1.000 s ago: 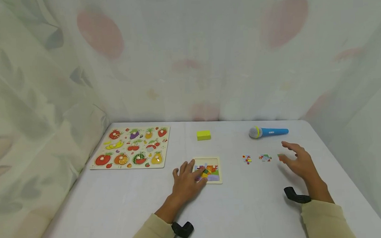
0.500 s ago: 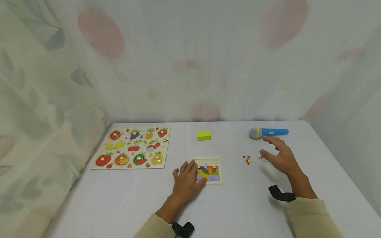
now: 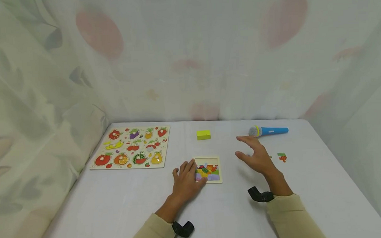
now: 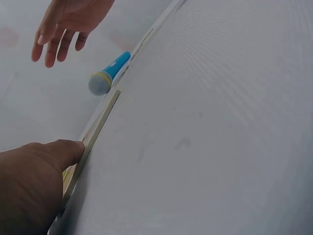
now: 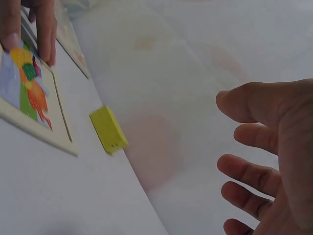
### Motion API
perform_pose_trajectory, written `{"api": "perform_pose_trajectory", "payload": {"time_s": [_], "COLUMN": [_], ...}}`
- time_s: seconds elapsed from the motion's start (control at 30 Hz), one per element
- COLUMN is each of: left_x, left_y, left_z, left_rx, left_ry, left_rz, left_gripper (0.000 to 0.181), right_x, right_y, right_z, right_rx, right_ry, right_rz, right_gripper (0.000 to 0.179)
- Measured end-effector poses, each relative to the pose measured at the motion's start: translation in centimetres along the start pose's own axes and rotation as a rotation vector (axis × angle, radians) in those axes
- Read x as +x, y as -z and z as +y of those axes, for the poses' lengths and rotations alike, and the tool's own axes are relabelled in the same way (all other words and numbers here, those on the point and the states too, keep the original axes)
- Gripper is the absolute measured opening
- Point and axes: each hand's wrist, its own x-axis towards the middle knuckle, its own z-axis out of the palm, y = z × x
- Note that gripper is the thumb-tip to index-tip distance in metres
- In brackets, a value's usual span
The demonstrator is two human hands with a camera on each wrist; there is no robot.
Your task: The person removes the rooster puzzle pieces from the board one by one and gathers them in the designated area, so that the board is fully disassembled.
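Note:
My left hand (image 3: pixel 185 182) rests on the left side of a small wooden jigsaw puzzle (image 3: pixel 220 171), thumb at the near rim and fingertips by the far left corner. Colourful pieces fill its lower part; the strip along the far rim shows bare wood. My right hand (image 3: pixel 258 158) hovers to the right of the puzzle, fingers spread and nothing held, as the right wrist view also shows. A loose green and orange jigsaw piece (image 3: pixel 282 157) lies to its right. Other loose pieces are mostly hidden behind this hand.
At the back left lies a wooden fruit puzzle board (image 3: pixel 130 148). A yellow block (image 3: pixel 203 135) stands behind the small puzzle. Toward the back right is a blue toy microphone (image 3: pixel 269 131). Curtain-like cloth (image 3: pixel 188 56) rises beyond the table's far edge.
My right hand has swept left over the loose pieces, from the rightmost one toward the puzzle, uncovering the green and orange piece. My left hand has stayed on the puzzle, its index finger drawn back leftward.

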Motion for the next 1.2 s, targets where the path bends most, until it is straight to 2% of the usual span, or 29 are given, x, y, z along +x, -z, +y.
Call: {"api": "perform_pose_trajectory", "payload": {"time_s": [0.17,0.47,0.7,0.97,1.2], "left_x": [0.0,0.0,0.1,0.1,0.1], "left_y": [0.0,-0.1,-0.2,-0.4,-0.2], "left_z": [0.0,0.0,-0.1,-0.2,-0.2], "left_rx": [0.002,0.000,0.021,0.040,0.032], "left_ry": [0.003,0.003,0.000,-0.011,-0.022], "left_rz": [0.001,-0.006,0.006,0.017,0.026], "left_gripper": [0.075,0.075,0.075,0.074,0.075], "right_x": [0.3,0.6,1.1,1.3,1.4], "right_y": [-1.9,-4.6,-7.1,-9.7,-11.1], "right_z": [-0.5,-1.5,-1.2,-0.7,-0.5], "right_rx": [0.044,0.045,0.064,0.081,0.044], "right_ry": [0.027,0.007,0.074,0.052,0.088], "right_rz": [-0.019,-0.072,-0.114,-0.195,-0.236], "right_gripper": [0.051,0.050,0.048,0.050,0.047]}}
